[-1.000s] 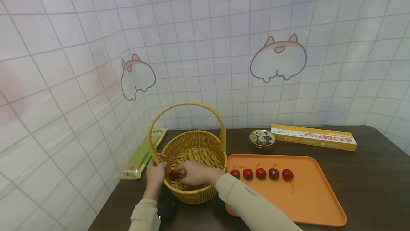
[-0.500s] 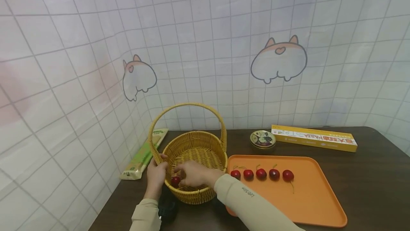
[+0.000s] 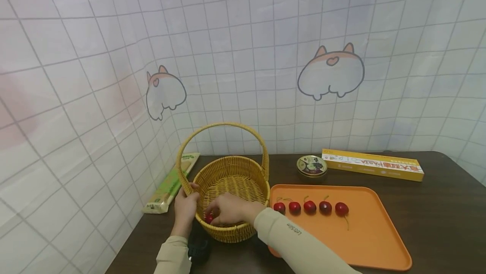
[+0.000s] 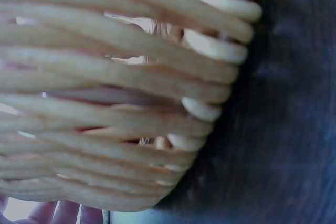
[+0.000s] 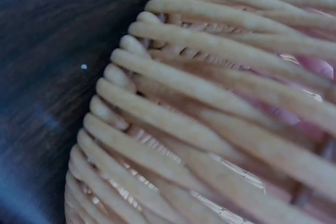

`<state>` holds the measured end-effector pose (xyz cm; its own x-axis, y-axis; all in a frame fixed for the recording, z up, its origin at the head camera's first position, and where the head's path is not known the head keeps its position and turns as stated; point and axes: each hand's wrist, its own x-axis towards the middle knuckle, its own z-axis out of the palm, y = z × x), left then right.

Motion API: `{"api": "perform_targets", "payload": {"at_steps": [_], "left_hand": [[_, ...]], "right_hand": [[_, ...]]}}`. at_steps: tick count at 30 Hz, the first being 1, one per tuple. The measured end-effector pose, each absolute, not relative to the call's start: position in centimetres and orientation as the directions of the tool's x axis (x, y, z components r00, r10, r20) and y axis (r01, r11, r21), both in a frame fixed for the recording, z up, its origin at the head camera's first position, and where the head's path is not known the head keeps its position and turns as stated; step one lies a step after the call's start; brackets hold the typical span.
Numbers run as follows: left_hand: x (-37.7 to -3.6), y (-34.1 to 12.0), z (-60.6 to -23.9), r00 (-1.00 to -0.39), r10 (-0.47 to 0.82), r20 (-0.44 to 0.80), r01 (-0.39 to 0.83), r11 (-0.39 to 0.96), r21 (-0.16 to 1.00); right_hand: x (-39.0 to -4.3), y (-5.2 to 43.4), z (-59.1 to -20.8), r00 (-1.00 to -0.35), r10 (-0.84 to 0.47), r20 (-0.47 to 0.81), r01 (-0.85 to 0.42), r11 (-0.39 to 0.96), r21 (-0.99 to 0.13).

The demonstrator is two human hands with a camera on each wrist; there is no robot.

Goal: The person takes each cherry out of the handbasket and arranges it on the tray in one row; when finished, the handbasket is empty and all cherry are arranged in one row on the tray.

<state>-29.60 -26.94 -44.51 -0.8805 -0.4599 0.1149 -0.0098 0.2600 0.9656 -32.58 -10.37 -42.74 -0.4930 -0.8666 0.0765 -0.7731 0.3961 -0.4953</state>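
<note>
A round yellow wicker basket (image 3: 238, 187) with a tall arched handle stands on the dark table. My left hand (image 3: 185, 208) grips its left side, where the handle meets the rim. Inside the basket, low on the near left, my right hand (image 3: 229, 208) pinches a red cherry (image 3: 209, 218), which the fingers partly cover. To the right, several stemmed cherries (image 3: 309, 207) lie in a row across an orange tray (image 3: 353, 244). Basket weave (image 4: 105, 72) fills much of the left wrist view. The right wrist view also looks at woven wall (image 5: 199, 98), with only bits of the hand behind it.
Behind the tray stand a round tin (image 3: 311, 166) and a long yellow pasta box (image 3: 373, 164). A green packet (image 3: 171, 185) lies left of the basket against the patterned wall cloth (image 3: 243, 75). Something black (image 3: 199, 248) sits by the left wrist.
The cherry in the basket has shifted slightly toward the near rim. My right hand's fingers spread beside it, then closed on it. The left hand keeps its grip.
</note>
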Motion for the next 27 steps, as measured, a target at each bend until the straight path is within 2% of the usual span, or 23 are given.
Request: {"api": "perform_targets", "payload": {"at_steps": [7, 12, 19, 27], "left_hand": [[-29.5, -26.8, -44.4, -0.885, -0.451, 0.113, -0.003, 0.249, 0.969], [-29.4, -26.8, -44.3, -0.884, -0.455, 0.109, -0.006, 0.245, 0.970], [-29.4, -26.8, -44.3, -0.885, -0.453, 0.110, -0.007, 0.249, 0.968], [-29.5, -26.9, -44.5, -0.890, -0.443, 0.104, -0.010, 0.247, 0.969]], "right_hand": [[-32.5, -10.2, -42.5, -0.477, -0.873, 0.099, -0.800, 0.385, -0.460], [-32.4, -9.9, -42.3, -0.519, -0.851, 0.080, -0.768, 0.423, -0.481], [-32.2, -9.0, -41.5, -0.558, -0.823, 0.105, -0.766, 0.462, -0.448], [-32.0, -6.6, -39.9, -0.591, -0.797, 0.125, -0.711, 0.442, -0.546]]}}
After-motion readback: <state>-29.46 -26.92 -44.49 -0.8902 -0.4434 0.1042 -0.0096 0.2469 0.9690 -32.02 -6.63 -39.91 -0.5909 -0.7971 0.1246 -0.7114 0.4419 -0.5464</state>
